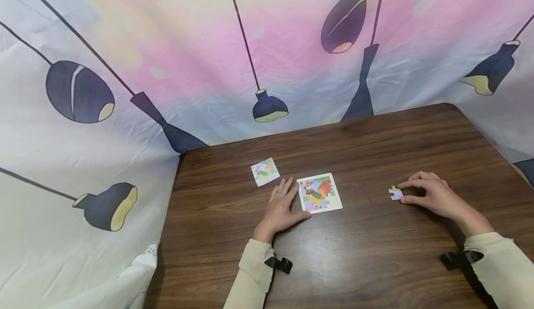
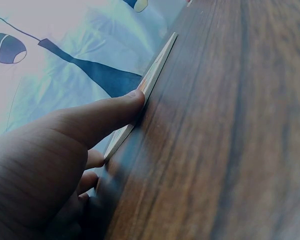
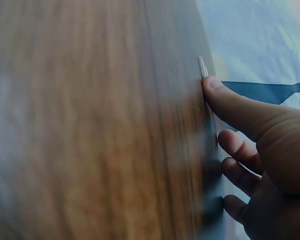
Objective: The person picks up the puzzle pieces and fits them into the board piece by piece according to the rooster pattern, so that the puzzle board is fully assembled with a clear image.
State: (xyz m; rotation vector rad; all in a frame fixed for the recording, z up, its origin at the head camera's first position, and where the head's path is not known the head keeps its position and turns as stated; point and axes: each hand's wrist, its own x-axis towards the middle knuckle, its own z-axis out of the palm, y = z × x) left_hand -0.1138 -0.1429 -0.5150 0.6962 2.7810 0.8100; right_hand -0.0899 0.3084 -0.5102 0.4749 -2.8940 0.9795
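Note:
A square jigsaw puzzle (image 1: 320, 193) with a rooster picture lies in a pale frame on the table. My left hand (image 1: 280, 209) rests beside it with fingers extended along its left side, and the thumb touches its lower edge. In the left wrist view, the thumb lies against the thin side of the puzzle (image 2: 162, 57). Off to the right, my right hand (image 1: 434, 196) pinches a puzzle piece (image 1: 395, 194) in lilac and green between thumb and index finger. The right wrist view shows that piece (image 3: 203, 66) edge-on past the thumb; its face is hidden there.
A small square picture card (image 1: 265, 171) of the same rooster lies behind the left hand. The dark wooden table (image 1: 359, 258) meets a hanging cloth (image 1: 200, 67) printed with lamps at its back and left. Each wrist carries a black strap mount (image 1: 279, 264).

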